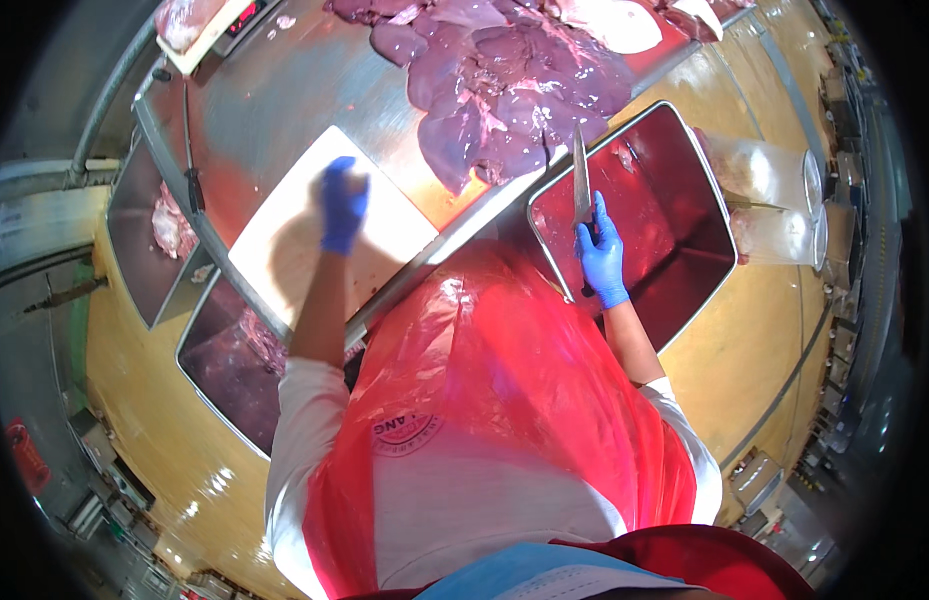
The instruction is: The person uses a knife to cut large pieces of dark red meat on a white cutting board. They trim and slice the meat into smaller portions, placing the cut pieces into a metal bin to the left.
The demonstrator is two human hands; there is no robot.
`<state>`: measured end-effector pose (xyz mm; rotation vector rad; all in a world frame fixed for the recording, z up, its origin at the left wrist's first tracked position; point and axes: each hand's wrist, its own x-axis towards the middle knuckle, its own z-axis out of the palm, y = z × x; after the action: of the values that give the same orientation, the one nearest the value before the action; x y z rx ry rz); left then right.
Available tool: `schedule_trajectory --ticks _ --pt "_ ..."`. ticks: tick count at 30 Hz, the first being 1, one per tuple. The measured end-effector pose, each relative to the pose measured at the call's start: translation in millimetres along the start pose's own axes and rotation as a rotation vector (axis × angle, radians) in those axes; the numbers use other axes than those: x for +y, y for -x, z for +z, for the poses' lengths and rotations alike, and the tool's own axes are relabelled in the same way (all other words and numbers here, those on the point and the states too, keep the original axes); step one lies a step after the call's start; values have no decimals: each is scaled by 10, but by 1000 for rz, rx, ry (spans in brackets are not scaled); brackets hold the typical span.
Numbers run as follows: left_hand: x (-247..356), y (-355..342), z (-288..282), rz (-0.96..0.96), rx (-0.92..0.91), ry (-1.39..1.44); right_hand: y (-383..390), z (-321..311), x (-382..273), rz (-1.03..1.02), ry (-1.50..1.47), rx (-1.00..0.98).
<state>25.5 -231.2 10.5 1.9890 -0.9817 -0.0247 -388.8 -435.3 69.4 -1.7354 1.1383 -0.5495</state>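
Observation:
My right hand point(602, 252), in a blue glove, grips a knife point(581, 180) whose long blade points away from me. It hangs over a metal tub point(674, 215) with bloody red insides. My left hand point(342, 205), also gloved in blue, is above a white cutting board point(284, 235) on the metal table. Motion smears its fingers, and a pale patch beside them cannot be made out. Beyond the board lies a heap of glossy dark purple livers point(504, 100).
Left of the board, a thin rod with a black handle point(194, 190) lies along the table edge. A scale point(234, 25) stands at the far left. Below are a tub with pale meat scraps point(172, 225) and another tub point(229, 350). Clear plastic containers point(774, 190) stand at the right.

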Motion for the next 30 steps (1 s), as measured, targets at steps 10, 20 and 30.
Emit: schedule_trajectory --ticks 10,20,30 --pt "977 -1010 1464 472 -542 -561 240 -461 369 89 52 131" --pt "916 -1453 204 686 -727 -747 27 -273 601 -7 25 108" --pt "753 -1060 -947 516 -495 -855 -212 -22 26 -65 53 -71"
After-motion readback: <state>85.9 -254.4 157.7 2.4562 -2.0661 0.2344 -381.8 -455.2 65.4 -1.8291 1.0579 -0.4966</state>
